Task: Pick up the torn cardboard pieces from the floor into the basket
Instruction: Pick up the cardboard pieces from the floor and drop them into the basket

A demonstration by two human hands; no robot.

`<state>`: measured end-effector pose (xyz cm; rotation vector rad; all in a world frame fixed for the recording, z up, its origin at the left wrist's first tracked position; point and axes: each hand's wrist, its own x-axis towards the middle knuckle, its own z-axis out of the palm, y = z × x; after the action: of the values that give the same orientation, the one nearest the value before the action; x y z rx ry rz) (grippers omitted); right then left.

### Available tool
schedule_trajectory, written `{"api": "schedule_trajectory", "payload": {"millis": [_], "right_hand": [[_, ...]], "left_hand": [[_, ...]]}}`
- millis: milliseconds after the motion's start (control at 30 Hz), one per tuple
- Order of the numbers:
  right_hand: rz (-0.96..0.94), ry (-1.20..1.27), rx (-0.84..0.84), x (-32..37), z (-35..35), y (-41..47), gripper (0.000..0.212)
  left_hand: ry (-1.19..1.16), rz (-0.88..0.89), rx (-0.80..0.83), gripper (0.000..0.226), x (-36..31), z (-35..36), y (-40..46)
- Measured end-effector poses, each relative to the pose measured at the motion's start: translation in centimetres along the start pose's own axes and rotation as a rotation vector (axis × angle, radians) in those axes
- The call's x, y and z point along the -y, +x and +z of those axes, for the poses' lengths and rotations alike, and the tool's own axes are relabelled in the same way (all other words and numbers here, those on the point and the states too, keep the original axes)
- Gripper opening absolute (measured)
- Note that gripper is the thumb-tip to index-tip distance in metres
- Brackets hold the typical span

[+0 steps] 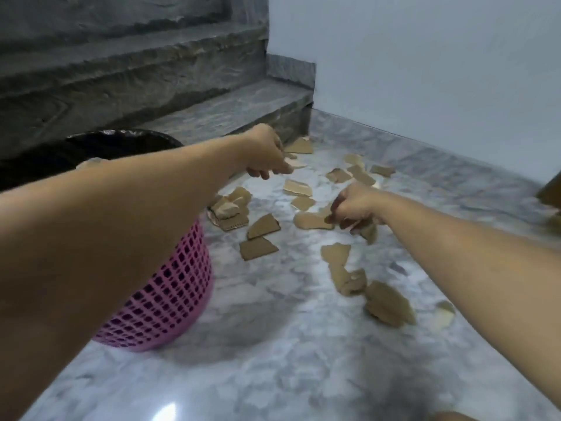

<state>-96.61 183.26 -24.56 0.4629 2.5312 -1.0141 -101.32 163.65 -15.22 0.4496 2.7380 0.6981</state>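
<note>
The right hand (353, 208) is pinching cardboard pieces (314, 221); the left hand (267, 156) is pinching one too. The basket (170, 287) is sitting at eight o'clock, nearer the left hand.

Floor (303, 344) under me was polished grey-white marble, veined and glossy. A bright glare spot (165, 413) sat near my bottom edge, I think from an overhead light, though no lamp was in view. Stone steps (127, 71) rose on my left in dark grey, rough-edged slabs, the lowest tread (243, 110) running to the corner. A plain pale bluish wall (425, 71) filled my right, unmarked. A low marble skirting strip (425, 147) ran along its base, same stone as the floor. Something brown (551, 189) cut in at the far right edge, too cropped to identify. Lighting was cool, even and dim.
</note>
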Motion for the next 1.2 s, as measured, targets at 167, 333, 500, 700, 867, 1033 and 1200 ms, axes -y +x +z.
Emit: {"api": "schedule_trajectory", "payload": {"millis": [167,333,500,700,867,1033,1200], "right_hand": [[0.077,-0.11,0.062,-6.9,1.3,0.9,0.024],[0.026,-0.34,0.095,-10.6,4.5,3.1,0.058],[0.145,-0.548,0.016,-12.6,8.9,4.4,0.089],[0.334,-0.284,-0.008,-11.6,10.2,6.5,0.085],[0.143,-0.397,0.12,-10.7,8.0,8.2,0.058],[-0.122,-0.381,0.022,-10.2,7.4,11.0,0.039],[-0.089,-0.622,0.049,-10.7,7.7,11.8,0.078]], "left_hand": [[0.073,-0.078,0.193,0.041,1.8,8.2,3.5],[0.314,-0.188,0.261,0.051,6.5,14.2,5.6],[0.099,-0.328,0.235,0.08,12.9,19.3,9.0],[0.172,-0.404,0.095,0.055,13.8,22.0,8.7],[0.203,-0.422,0.003,0.068,14.3,22.0,9.2],[0.371,-0.391,0.089,0.099,14.9,20.8,10.0],[0.305,-0.292,0.251,0.112,15.9,20.3,11.5]]}}
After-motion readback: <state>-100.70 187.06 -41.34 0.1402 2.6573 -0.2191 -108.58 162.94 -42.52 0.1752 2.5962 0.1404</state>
